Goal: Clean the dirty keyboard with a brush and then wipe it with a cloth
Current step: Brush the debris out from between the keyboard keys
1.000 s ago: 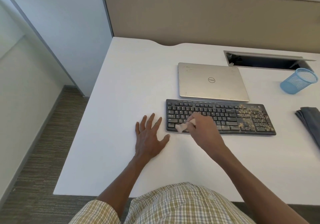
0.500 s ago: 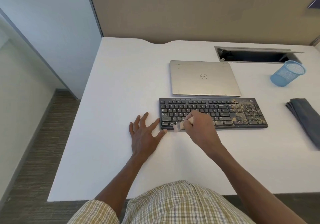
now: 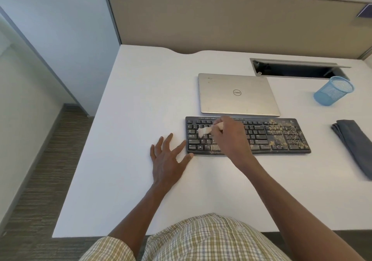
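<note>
A black keyboard (image 3: 281,137) lies on the white desk (image 3: 141,103), its right half and number pad covered in tan crumbs and dust. My right hand (image 3: 231,137) is over the keyboard's left-middle keys, shut on a small pale brush (image 3: 204,131) whose bristles touch the upper-left letter keys. My left hand (image 3: 168,160) lies flat on the desk with fingers spread, its thumb tip touching the keyboard's front-left corner. A folded dark grey cloth (image 3: 354,146) lies at the desk's right edge, apart from both hands.
A closed silver laptop (image 3: 237,94) sits right behind the keyboard. A blue mesh pen cup (image 3: 333,90) stands at the back right, next to an open cable slot (image 3: 298,69). A beige partition backs the desk. The desk's left edge drops to carpet.
My right hand has moved the brush from the keyboard's bottom row up toward the upper letter rows. My left hand has stayed flat by the keyboard's left corner.
</note>
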